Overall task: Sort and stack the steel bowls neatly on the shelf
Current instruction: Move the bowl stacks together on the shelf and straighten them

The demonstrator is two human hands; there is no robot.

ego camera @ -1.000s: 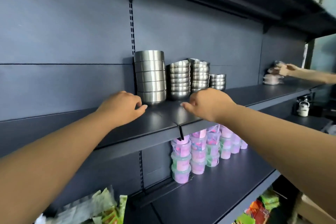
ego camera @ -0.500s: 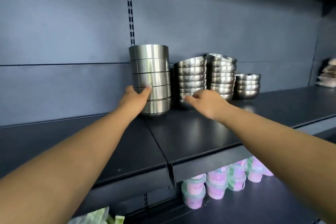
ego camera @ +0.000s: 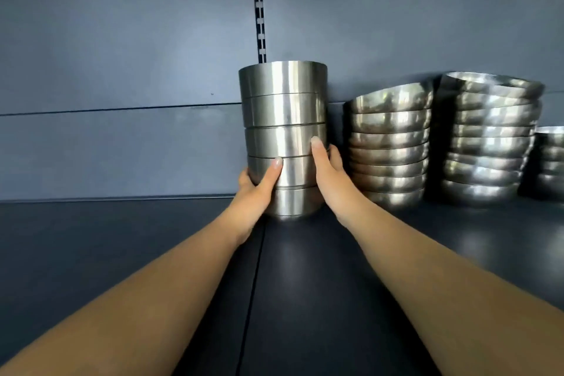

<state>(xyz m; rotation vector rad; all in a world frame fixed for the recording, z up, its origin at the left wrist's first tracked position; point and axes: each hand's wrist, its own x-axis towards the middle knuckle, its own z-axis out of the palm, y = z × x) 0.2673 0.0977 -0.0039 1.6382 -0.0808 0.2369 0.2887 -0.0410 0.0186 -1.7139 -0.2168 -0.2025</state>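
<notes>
With both hands, left (ego camera: pixel 254 189) & right (ego camera: pixel 331 175), clasping the bowl stack (ego camera: pixel 283 137) low, expect slick, heavy steel w/ loose tiers; lift from the base.

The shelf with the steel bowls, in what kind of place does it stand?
Probably a shop or stockroom. The dark metal shelf has a slotted upright in its back panel, as retail racking does, and many alike steel bowls stand in stacks: the straight-sided stack both hands grip, and round-bowl stacks beside it.
</notes>
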